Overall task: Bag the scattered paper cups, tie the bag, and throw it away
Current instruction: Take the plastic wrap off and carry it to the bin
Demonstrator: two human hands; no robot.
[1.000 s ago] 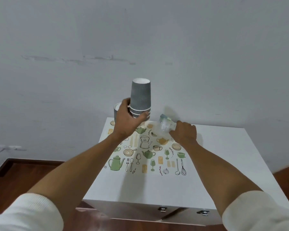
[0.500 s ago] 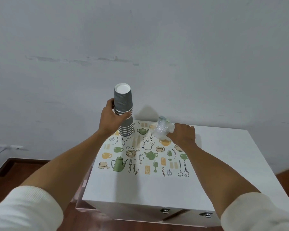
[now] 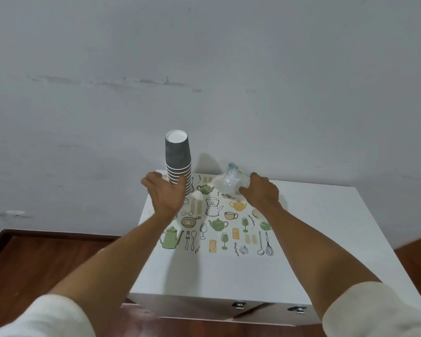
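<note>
White table (image 3: 326,239) against a pale wall, with dark wood floor to either side, carries everything I am working with.

Furthest left, my left hand (image 3: 164,194) hangs spread and loose beside the stack of paper cups (image 3: 178,164), fingers apart around its base; I cannot tell whether the fingertips touch it. The stack stands upside down at the far left corner of the table, on the edge of the printed kitchenware mat (image 3: 216,220), and it looks tall and slightly tilted. If my hand brushes it, I judge it could topple off the near edge to the floor and scatter the cups.

To the right, well clear of the stack, my right hand (image 3: 260,193) is pinched on the crumpled clear plastic bag (image 3: 231,182), holding it bunched just above the mat. The bag is wadded tight, not opened. Shaking it out one-handed beside the stack risks a swipe into the cups. The film also looks thin and slippery, so it may slide from my fingers or tear on a cup rim once I load it.
</note>
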